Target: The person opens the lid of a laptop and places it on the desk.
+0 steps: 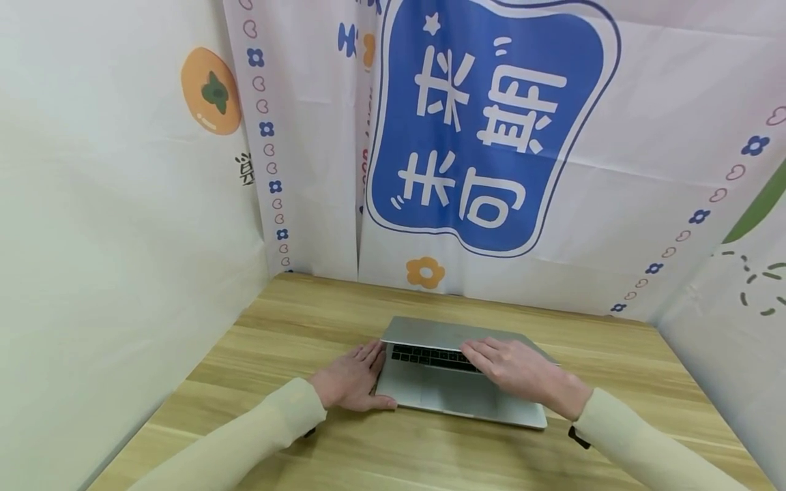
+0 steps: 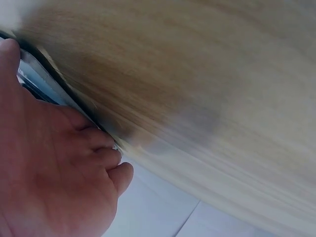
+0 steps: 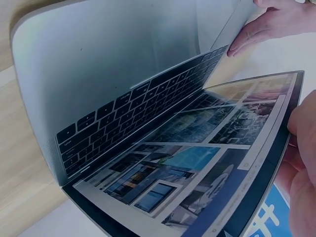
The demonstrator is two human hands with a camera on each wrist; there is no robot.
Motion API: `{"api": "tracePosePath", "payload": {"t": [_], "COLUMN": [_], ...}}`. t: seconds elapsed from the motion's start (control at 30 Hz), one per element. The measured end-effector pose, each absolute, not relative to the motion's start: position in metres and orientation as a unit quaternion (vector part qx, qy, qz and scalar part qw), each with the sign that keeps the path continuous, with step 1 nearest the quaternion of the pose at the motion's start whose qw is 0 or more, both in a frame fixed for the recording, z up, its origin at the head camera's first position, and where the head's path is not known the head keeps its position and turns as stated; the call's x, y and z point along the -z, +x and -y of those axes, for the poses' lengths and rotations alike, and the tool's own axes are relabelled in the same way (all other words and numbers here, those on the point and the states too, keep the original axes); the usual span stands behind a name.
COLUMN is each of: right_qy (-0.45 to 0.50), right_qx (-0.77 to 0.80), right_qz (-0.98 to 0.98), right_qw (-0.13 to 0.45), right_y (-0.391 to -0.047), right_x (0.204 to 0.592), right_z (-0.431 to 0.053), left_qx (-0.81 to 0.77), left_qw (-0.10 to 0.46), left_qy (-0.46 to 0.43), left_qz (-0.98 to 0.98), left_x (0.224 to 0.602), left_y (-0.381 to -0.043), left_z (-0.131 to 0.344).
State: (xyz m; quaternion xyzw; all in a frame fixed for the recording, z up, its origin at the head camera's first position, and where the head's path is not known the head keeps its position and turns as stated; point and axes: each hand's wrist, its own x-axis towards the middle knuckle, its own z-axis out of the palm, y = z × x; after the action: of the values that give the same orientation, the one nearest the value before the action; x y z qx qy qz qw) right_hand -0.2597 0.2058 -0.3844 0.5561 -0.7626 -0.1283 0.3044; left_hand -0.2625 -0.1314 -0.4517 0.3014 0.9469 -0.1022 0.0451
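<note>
A silver laptop (image 1: 457, 389) lies on the wooden table with its lid (image 1: 430, 332) tilted up partway over the black keyboard (image 3: 113, 118). My right hand (image 1: 522, 368) pinches the lid's free edge, fingers over its outer face and thumb at the screen side. In the right wrist view the screen (image 3: 197, 148) is lit and shows several pictures. My left hand (image 1: 350, 382) rests at the left side of the laptop base, fingers straight along the edge and thumb at the front corner. Seen from the left wrist, that hand (image 2: 59, 158) is close against the laptop's edge.
Wood-grain table (image 1: 295, 450) surrounds the laptop. A white printed cloth (image 1: 325, 225) with a blue sign hangs behind the table's far edge. Pale walls stand left (image 1: 123, 239) and right (image 1: 724, 327).
</note>
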Motion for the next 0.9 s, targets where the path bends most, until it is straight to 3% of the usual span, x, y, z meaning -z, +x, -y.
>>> {"api": "tracePosePath", "payload": {"t": [0.9], "right_qy": [0.538], "right_qx": [0.131], "right_qz": [0.768], "right_qw": [0.322], "right_y": [-0.2624], "right_x": [0.3788], "right_z": [-0.2031], "left_qx": [0.086], "left_qw": [0.060], "left_qy": [0.312], "left_qz": [-0.944], "left_x": [0.4513], "left_y": [-0.2673], "left_z": [0.1353]}}
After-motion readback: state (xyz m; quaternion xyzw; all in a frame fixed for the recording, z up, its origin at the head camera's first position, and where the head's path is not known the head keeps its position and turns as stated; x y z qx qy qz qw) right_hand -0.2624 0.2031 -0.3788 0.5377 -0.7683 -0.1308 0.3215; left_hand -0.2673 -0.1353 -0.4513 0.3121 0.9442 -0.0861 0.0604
